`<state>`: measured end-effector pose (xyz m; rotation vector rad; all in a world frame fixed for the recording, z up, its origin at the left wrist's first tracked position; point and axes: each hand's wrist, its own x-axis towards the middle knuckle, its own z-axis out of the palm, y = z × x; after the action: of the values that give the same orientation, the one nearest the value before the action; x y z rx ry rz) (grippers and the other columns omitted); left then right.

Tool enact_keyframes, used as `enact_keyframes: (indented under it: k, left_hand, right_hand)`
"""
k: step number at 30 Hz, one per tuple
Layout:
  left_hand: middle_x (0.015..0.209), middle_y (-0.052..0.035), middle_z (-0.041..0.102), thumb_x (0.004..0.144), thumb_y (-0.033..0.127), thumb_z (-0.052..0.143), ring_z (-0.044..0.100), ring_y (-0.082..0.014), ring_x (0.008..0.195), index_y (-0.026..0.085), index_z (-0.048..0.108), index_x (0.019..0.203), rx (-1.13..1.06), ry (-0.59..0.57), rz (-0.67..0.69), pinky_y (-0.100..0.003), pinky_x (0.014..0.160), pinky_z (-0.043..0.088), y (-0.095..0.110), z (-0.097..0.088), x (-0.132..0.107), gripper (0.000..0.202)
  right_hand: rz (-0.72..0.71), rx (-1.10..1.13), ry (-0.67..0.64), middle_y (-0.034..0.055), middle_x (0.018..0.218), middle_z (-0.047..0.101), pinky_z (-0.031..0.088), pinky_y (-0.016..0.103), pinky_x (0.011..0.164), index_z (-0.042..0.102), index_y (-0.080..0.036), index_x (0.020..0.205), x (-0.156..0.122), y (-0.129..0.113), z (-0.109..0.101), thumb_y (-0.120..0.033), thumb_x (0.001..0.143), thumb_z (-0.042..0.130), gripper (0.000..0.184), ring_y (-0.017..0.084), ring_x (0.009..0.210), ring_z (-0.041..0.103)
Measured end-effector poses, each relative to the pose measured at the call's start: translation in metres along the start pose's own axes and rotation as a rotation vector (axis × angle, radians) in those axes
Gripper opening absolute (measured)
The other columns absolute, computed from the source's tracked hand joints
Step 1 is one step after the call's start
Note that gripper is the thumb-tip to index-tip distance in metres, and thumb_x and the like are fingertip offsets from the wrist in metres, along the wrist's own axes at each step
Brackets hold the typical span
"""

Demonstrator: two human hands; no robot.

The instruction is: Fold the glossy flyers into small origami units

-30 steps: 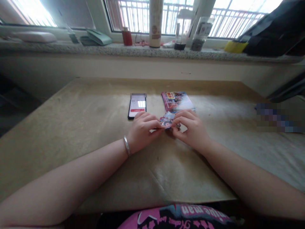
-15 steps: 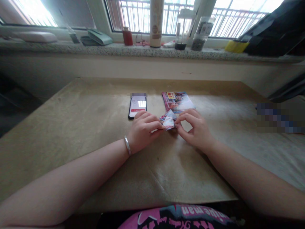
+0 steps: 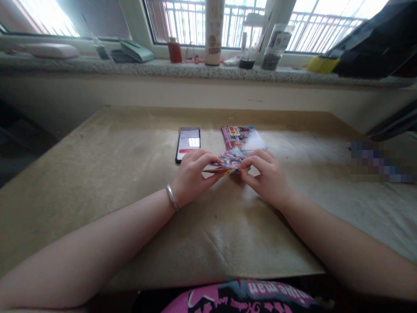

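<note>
Between my two hands, just above the table, is a small folded piece of colourful printed paper [image 3: 232, 159]. My left hand [image 3: 194, 174], with a silver bangle at the wrist, pinches its left side between thumb and fingers. At the paper's right edge, my right hand [image 3: 265, 174] has thumb and forefinger pressed together on it. Right behind the paper lies a stack of glossy printed sheets [image 3: 246, 137] with a yellow price label. A phone [image 3: 189, 143] with a lit screen rests beyond my left hand. The fingertips partly cover the folds.
The table [image 3: 130, 174] has a smooth tan cover. At its right side lies a blurred-out flat item [image 3: 381, 163]. On the stone windowsill [image 3: 195, 71] stand a red bottle [image 3: 174, 51], a tall canister [image 3: 213, 34], clear containers [image 3: 275, 48] and a teal case [image 3: 137, 51].
The folded paper has turned or opened, so a colourful printed face shows in place of the paler one. My left hand has shifted slightly, its thumb and fingers further apart around the paper.
</note>
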<state>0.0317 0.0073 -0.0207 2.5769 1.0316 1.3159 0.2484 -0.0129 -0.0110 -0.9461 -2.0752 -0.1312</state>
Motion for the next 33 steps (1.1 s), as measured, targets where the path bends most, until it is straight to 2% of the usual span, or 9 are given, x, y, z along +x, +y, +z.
enact_keyframes:
  k: [5,9,11,14,17,22,25,28,33]
  left_hand:
    - [0.090,-0.0042,0.059,0.084,0.016,0.062,0.056,-0.0149,0.087,0.018,0.063,0.088,-0.143,0.064,0.007,-0.030,0.079,0.048,-0.004,-0.002,0.000,0.004]
    - [0.089,-0.0018,0.057,0.085,0.014,0.061,0.055,-0.0132,0.087,0.020,0.064,0.086,-0.150,0.136,0.018,-0.030,0.080,0.049,-0.002,-0.004,0.000,0.007]
    - [0.091,-0.0019,0.057,0.084,0.014,0.063,0.056,-0.0139,0.090,0.021,0.064,0.085,-0.111,0.178,0.006,-0.032,0.083,0.048,0.001,-0.005,0.000,0.007]
    - [0.096,-0.0026,0.057,0.083,0.015,0.064,0.056,-0.0145,0.093,0.022,0.065,0.082,-0.068,0.199,-0.003,-0.034,0.086,0.048,0.004,-0.006,-0.001,0.006]
    - [0.100,-0.0027,0.056,0.084,0.016,0.063,0.056,-0.0138,0.094,0.022,0.066,0.080,-0.082,0.194,0.021,-0.032,0.085,0.050,0.004,-0.006,-0.002,0.008]
    - [0.099,-0.0023,0.059,0.082,0.014,0.065,0.057,-0.0151,0.094,0.025,0.067,0.080,-0.074,0.125,0.144,-0.036,0.087,0.049,0.000,-0.007,-0.003,0.011]
    - [0.101,-0.0016,0.061,0.082,0.013,0.064,0.056,-0.0156,0.098,0.027,0.068,0.080,-0.005,0.084,0.226,-0.042,0.097,0.044,-0.001,-0.008,-0.004,0.015]
    - [0.102,0.0005,0.062,0.084,0.015,0.063,0.058,-0.0130,0.096,0.029,0.067,0.082,0.026,0.034,0.306,-0.042,0.103,0.042,0.002,-0.011,-0.005,0.015]
    - [0.094,0.0044,0.067,0.085,0.027,0.064,0.061,-0.0109,0.091,0.027,0.064,0.082,0.032,-0.003,0.364,-0.035,0.106,0.040,0.009,-0.012,-0.004,0.003]
  right_hand:
    - [0.028,0.019,0.011,0.0017,0.073,0.061,0.046,0.034,0.070,0.056,-0.023,0.074,-0.002,0.007,-0.002,-0.014,0.081,0.058,0.011,0.018,0.073,0.055]
    - [0.064,0.113,-0.043,0.0019,0.076,0.062,0.047,0.033,0.068,0.059,-0.023,0.081,-0.005,0.005,-0.007,-0.017,0.080,0.059,0.006,0.017,0.073,0.056]
    - [0.152,0.169,-0.044,0.0016,0.078,0.063,0.049,0.030,0.063,0.059,-0.023,0.086,-0.007,0.005,-0.008,-0.019,0.081,0.058,0.007,0.015,0.070,0.057]
    - [0.342,0.220,0.026,0.0006,0.080,0.063,0.049,0.026,0.057,0.056,-0.023,0.085,-0.009,0.008,-0.004,-0.022,0.083,0.056,0.002,0.013,0.067,0.058]
    - [0.474,0.302,0.102,0.0013,0.088,0.063,0.051,0.025,0.056,0.051,-0.023,0.088,-0.010,0.014,0.003,-0.026,0.081,0.060,0.011,0.014,0.074,0.062]
    - [0.576,0.448,0.093,0.0063,0.119,0.058,0.053,0.025,0.054,0.049,-0.025,0.107,-0.009,0.020,0.011,-0.030,0.078,0.065,0.033,0.016,0.085,0.065]
    - [0.588,0.442,0.074,0.0084,0.128,0.052,0.055,0.025,0.054,0.047,-0.027,0.116,-0.010,0.021,0.013,-0.030,0.075,0.067,0.046,0.020,0.096,0.063]
    - [0.559,0.505,0.057,0.0082,0.135,0.047,0.059,0.027,0.060,0.045,-0.030,0.123,-0.011,0.022,0.014,-0.031,0.075,0.067,0.053,0.021,0.103,0.060]
    - [0.414,0.627,0.062,0.0054,0.129,0.050,0.059,0.033,0.080,0.052,-0.030,0.113,-0.012,0.027,0.016,-0.026,0.081,0.063,0.034,0.020,0.116,0.054]
